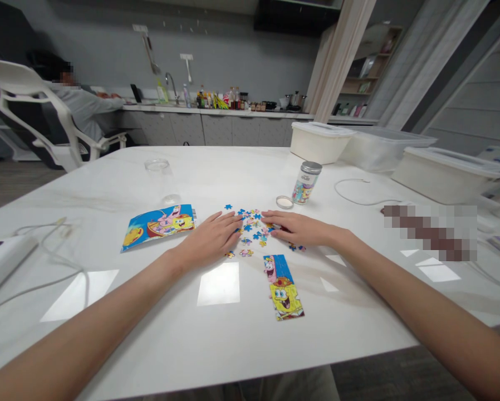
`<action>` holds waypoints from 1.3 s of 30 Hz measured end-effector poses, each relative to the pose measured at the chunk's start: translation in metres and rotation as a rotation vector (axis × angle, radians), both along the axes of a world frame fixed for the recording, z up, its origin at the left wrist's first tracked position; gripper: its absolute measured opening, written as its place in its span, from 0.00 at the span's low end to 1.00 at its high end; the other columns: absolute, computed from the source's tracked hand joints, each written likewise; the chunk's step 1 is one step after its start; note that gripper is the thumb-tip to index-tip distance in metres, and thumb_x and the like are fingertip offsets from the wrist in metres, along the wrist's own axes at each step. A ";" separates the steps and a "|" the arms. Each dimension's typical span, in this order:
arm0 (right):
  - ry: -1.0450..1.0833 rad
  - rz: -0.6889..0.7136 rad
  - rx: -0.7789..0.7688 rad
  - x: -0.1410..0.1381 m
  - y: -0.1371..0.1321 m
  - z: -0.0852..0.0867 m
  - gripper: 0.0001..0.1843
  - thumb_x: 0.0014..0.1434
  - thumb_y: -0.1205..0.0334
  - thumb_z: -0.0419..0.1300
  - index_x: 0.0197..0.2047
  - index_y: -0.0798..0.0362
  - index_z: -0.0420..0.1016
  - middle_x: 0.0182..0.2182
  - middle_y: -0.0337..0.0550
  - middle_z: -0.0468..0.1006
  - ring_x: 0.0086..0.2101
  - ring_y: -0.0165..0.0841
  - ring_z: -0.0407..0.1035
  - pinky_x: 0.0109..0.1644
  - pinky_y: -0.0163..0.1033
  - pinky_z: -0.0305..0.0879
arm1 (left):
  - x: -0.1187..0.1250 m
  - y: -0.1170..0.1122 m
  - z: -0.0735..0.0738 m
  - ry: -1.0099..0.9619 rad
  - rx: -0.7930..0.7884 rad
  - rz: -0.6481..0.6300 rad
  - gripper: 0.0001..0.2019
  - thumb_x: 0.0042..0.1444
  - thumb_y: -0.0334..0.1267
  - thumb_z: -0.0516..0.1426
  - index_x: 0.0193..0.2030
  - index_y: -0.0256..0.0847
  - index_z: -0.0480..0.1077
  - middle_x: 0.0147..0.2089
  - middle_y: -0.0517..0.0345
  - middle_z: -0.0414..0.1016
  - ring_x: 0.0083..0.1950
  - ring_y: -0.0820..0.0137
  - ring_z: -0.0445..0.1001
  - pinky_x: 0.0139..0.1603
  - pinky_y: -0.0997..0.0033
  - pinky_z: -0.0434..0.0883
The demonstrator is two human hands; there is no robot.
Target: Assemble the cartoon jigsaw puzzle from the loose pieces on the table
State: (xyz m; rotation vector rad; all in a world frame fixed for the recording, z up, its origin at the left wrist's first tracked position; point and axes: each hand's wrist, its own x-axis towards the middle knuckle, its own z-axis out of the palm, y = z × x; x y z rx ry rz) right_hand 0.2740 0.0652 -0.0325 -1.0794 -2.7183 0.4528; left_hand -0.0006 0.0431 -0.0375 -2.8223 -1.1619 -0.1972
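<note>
Loose jigsaw puzzle pieces [256, 226], blue, yellow and pink, lie in a small pile on the white table. My left hand [210, 236] rests flat at the pile's left edge, fingers stretched out and touching or covering some pieces. From the right, my right hand [298, 227] reaches over the pile with its fingers apart; a few pieces are partly hidden beneath it. Nearer to me lies a joined strip of puzzle [284, 289] with a pink and a yellow cartoon figure. Left of my left hand is a slightly curled picture sheet [160, 225] with similar cartoon figures.
A cartoon-printed can [307, 182] stands behind the pile beside a ring-shaped lid [284, 202]. A clear jar [160, 181] stands back left. Lidded bins [320, 143], cables [352, 189] and a white power strip [5, 267] lie around. A person [83, 106] sits at the far left.
</note>
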 end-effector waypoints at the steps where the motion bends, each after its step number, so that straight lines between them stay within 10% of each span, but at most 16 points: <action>1: -0.007 0.000 -0.006 0.001 0.000 0.001 0.24 0.68 0.53 0.50 0.64 0.49 0.65 0.66 0.46 0.60 0.64 0.40 0.57 0.69 0.49 0.53 | -0.001 0.001 -0.001 -0.007 -0.003 -0.008 0.20 0.70 0.40 0.41 0.60 0.37 0.66 0.66 0.51 0.66 0.68 0.63 0.59 0.70 0.52 0.52; 16: 0.043 -0.174 0.261 0.004 0.010 0.002 0.17 0.60 0.73 0.48 0.45 0.54 0.75 0.41 0.49 0.78 0.42 0.39 0.72 0.47 0.45 0.69 | -0.013 0.009 -0.005 -0.194 -0.026 -0.191 0.14 0.67 0.37 0.47 0.47 0.43 0.73 0.52 0.56 0.78 0.56 0.69 0.72 0.64 0.57 0.60; 26: 0.101 -0.133 0.310 -0.010 0.000 -0.003 0.15 0.60 0.72 0.49 0.44 0.54 0.75 0.42 0.50 0.75 0.45 0.40 0.70 0.50 0.45 0.67 | 0.000 0.001 -0.003 -0.207 0.014 -0.227 0.12 0.65 0.36 0.49 0.48 0.42 0.73 0.56 0.53 0.75 0.58 0.67 0.70 0.63 0.58 0.63; 39: 0.109 -0.433 0.342 -0.005 0.002 0.007 0.12 0.58 0.71 0.51 0.40 0.53 0.75 0.40 0.47 0.79 0.39 0.38 0.73 0.44 0.41 0.67 | -0.006 -0.001 0.000 -0.220 -0.009 -0.175 0.13 0.64 0.40 0.50 0.48 0.44 0.75 0.46 0.51 0.74 0.48 0.64 0.71 0.54 0.57 0.67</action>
